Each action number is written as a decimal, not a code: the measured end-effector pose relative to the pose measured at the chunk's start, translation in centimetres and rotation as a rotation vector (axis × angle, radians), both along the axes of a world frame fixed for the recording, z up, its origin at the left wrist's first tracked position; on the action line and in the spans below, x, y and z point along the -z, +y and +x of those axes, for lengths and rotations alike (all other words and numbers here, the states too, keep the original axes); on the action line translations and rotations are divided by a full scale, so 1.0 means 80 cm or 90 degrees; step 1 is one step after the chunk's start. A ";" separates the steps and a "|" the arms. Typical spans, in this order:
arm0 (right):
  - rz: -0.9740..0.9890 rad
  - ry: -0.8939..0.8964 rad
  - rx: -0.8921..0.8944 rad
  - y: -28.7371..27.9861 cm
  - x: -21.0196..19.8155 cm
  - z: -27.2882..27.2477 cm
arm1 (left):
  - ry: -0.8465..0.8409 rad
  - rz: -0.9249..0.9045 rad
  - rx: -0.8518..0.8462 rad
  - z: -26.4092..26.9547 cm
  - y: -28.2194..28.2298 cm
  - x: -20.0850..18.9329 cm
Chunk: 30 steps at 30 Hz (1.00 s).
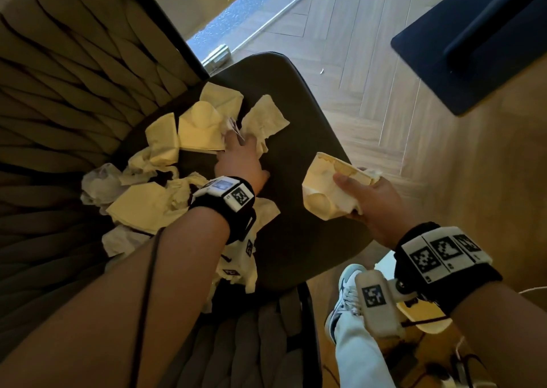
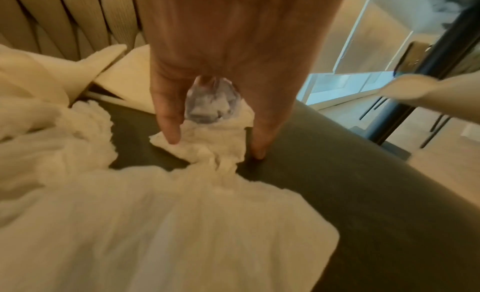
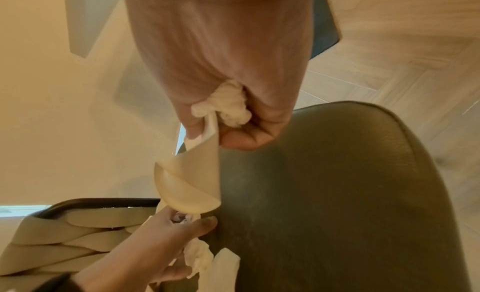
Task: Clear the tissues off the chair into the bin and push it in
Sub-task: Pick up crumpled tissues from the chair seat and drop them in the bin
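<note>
The chair [image 1: 296,157] has a dark seat and a tan woven back; its seat carries a spread of crumpled and folded tissues [image 1: 165,148], massed against the backrest and along the seat's left part, while the seat's right part shows bare dark upholstery. The left hand [image 1: 241,163] is down on the seat among the tissues; in the left wrist view its thumb and fingers are curled around a small crumpled clear wrapper [image 2: 207,103] and press a crumpled tissue against the seat, one fingertip touching the upholstery directly. The right hand [image 1: 367,201] is held above the seat's right edge, clear of the cushion, its fingers closed around a bunch of tissues [image 1: 331,186]; the right wrist view shows a folded piece hanging down from the grip and crumpled paper packed inside the fist. Both wrists carry black bands with white marker blocks. A white shoe [image 1: 346,296] and a pale trouser leg stand on the herringbone wood floor [image 1: 370,71] beside the chair. A dark rug [image 1: 479,44] lies further out on the floor. The bin cannot be identified with certainty in any view.
</note>
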State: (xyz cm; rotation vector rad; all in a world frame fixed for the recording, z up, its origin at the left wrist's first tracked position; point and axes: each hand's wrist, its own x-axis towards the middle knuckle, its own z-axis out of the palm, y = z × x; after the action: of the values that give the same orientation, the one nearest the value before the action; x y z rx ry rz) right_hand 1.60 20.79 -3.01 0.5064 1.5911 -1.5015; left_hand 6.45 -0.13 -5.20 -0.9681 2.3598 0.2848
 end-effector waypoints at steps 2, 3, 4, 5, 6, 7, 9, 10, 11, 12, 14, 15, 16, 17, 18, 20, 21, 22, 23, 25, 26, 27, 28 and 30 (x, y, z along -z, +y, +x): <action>0.015 0.004 -0.012 0.008 0.003 0.004 | 0.024 -0.009 -0.015 -0.002 0.000 0.007; 0.022 0.000 -0.016 0.012 0.007 0.006 | 0.039 -0.011 -0.015 -0.002 -0.001 0.009; 0.025 -0.006 -0.016 0.015 0.008 0.009 | 0.058 -0.013 -0.011 -0.001 -0.002 0.009; 0.025 -0.009 -0.014 0.018 0.008 0.011 | 0.075 -0.016 -0.006 0.000 -0.004 0.008; 0.024 -0.009 -0.011 0.020 0.007 0.013 | 0.092 -0.020 0.001 0.001 -0.005 0.007; 0.025 -0.006 -0.006 0.024 0.009 0.015 | 0.110 -0.024 0.004 0.004 -0.007 0.005; 0.025 -0.005 0.008 0.033 0.012 0.018 | 0.168 -0.034 0.014 0.010 -0.007 0.000; 0.020 -0.003 0.019 0.040 0.012 0.020 | 0.207 -0.041 0.021 0.012 -0.005 -0.004; 0.017 -0.003 0.031 0.048 0.015 0.021 | 0.245 -0.044 0.031 0.014 -0.001 -0.010; 0.020 -0.002 0.043 0.057 0.016 0.022 | 0.282 -0.041 0.045 0.014 0.005 -0.018; 0.034 0.006 0.079 0.082 0.019 0.025 | 0.349 -0.023 0.085 0.007 0.025 -0.036; 0.047 0.014 0.103 0.097 0.020 0.027 | 0.380 -0.010 0.106 0.001 0.039 -0.046; 0.062 0.022 0.126 0.113 0.021 0.029 | 0.411 0.005 0.128 -0.007 0.056 -0.056; 0.079 0.029 0.148 0.132 0.021 0.032 | 0.440 0.024 0.152 -0.017 0.076 -0.065; 0.098 0.038 0.171 0.152 0.021 0.033 | 0.466 0.054 0.174 -0.028 0.101 -0.070; 0.152 0.044 0.214 0.200 0.026 0.038 | 0.503 0.154 0.210 -0.048 0.164 -0.075; 0.181 0.035 0.242 0.226 0.031 0.040 | 0.512 0.213 0.223 -0.057 0.199 -0.071; 0.208 0.017 0.265 0.253 0.040 0.044 | 0.509 0.279 0.227 -0.063 0.237 -0.064; 0.238 -0.011 0.290 0.279 0.051 0.049 | 0.491 0.349 0.219 -0.067 0.274 -0.053; 0.282 -0.081 0.333 0.327 0.080 0.062 | 0.412 0.477 0.179 -0.069 0.344 -0.019; 0.297 -0.109 0.341 0.348 0.096 0.069 | 0.355 0.517 0.159 -0.067 0.376 0.002; 0.312 -0.128 0.343 0.367 0.113 0.076 | 0.293 0.539 0.149 -0.064 0.406 0.025; 0.328 -0.138 0.339 0.382 0.132 0.082 | 0.234 0.552 0.147 -0.059 0.432 0.050; 0.346 -0.150 0.329 0.403 0.168 0.090 | 0.137 0.568 0.155 -0.046 0.476 0.100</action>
State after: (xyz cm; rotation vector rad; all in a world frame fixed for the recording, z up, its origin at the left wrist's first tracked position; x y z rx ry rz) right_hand 8.82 53.00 -16.44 1.4367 1.7505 -1.2762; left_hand 2.74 37.95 -13.17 -0.2237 2.1197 1.2504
